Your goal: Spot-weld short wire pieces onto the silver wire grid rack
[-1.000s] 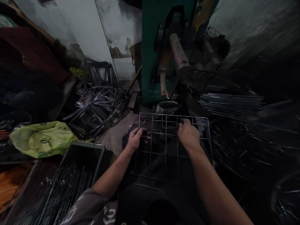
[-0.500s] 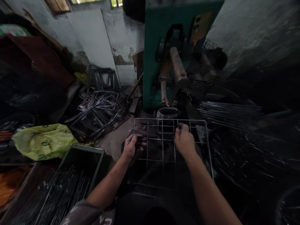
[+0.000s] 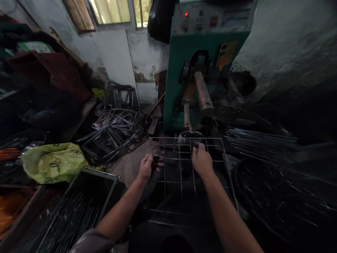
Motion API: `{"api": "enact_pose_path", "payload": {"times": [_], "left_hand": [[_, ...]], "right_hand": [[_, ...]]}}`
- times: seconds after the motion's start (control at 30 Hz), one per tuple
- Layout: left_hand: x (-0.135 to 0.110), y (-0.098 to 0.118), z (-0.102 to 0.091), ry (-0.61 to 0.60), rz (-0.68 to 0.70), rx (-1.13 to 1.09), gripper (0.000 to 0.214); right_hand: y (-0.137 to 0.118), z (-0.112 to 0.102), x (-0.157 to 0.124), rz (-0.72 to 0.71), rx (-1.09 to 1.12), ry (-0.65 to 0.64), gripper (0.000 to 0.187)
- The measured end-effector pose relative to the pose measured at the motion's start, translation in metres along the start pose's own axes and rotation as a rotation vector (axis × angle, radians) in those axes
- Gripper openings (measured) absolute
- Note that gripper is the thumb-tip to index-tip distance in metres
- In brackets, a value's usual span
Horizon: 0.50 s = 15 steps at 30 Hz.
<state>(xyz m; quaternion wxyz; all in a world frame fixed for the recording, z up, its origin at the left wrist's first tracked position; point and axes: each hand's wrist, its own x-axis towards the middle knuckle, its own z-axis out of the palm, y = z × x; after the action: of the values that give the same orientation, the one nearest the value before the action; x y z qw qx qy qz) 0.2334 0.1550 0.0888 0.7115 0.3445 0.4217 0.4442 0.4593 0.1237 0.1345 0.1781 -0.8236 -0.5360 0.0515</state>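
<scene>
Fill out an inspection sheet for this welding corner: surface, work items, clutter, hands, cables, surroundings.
Surface: concrete floor, dusty.
Work items: wire grid rack held flat before the green machine.
Clutter: heap of wire frames; yellow bag; tray of metal rods; rod bundle.
Hands: left hand grips the rack's left edge; right hand grips wires near its far edge.
Cables: nothing seen.
Surroundings: stained wall, window, dim light.

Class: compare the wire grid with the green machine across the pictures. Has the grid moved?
Yes. The wire grid, held by the left hand and right hand, has moved forward; its far edge now lies under the green machine's electrode arm.
</scene>
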Motion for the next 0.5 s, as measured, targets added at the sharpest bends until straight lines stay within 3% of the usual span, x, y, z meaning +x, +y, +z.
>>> {"api": "enact_pose_path", "payload": {"times": [0.5], "left_hand": [[0.026, -0.005, 0.01, 0.036, -0.008, -0.005, 0.057]], "right_hand": [[0.004, 0.004, 0.034, 0.016, -0.022, -0.068, 0.028]]}}
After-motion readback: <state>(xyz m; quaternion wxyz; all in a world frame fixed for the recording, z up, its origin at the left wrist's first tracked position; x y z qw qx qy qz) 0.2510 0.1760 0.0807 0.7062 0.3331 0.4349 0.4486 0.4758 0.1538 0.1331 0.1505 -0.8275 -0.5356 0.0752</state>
